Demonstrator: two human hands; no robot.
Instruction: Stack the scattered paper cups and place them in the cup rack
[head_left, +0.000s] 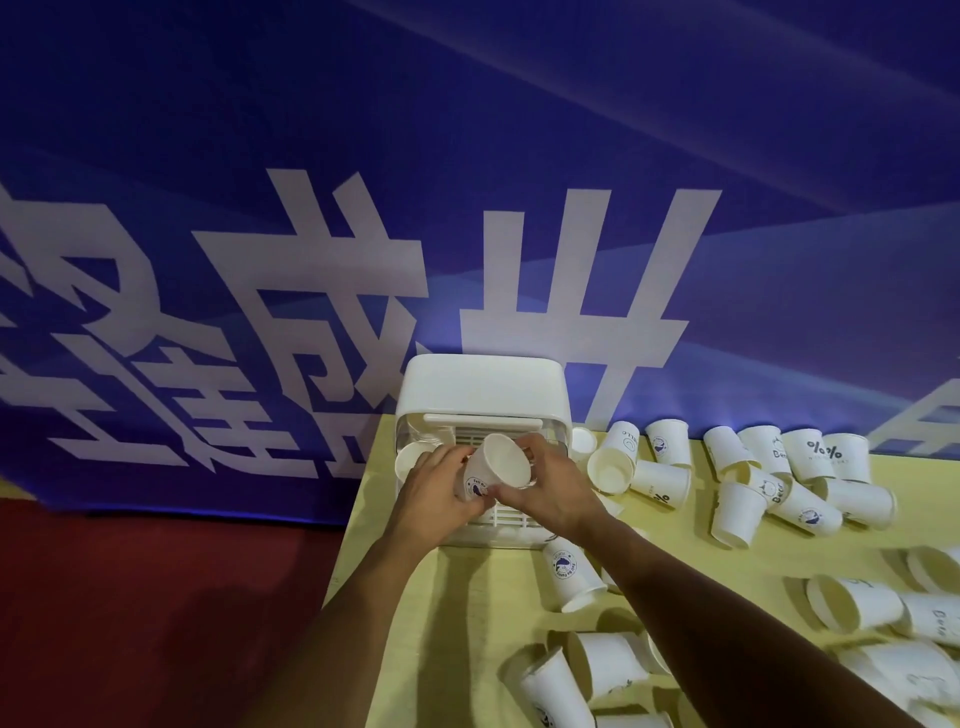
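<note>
L hand (436, 486) + R hand (545, 493): fingers curled round one paper cup (496, 465) | at cup rack (480, 387) front | loose cups (662, 480) crowd table (467, 623) on R | blue banner (208, 156) behind

cups (737, 512): white, blue prints | rack (480, 387): white | table (467, 623): yellow | banner (467, 156): blue

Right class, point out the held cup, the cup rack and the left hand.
held cup (505, 460), head view, its inner wall.
cup rack (480, 384), head view, its white top.
left hand (435, 491), head view, back of hand.
</note>
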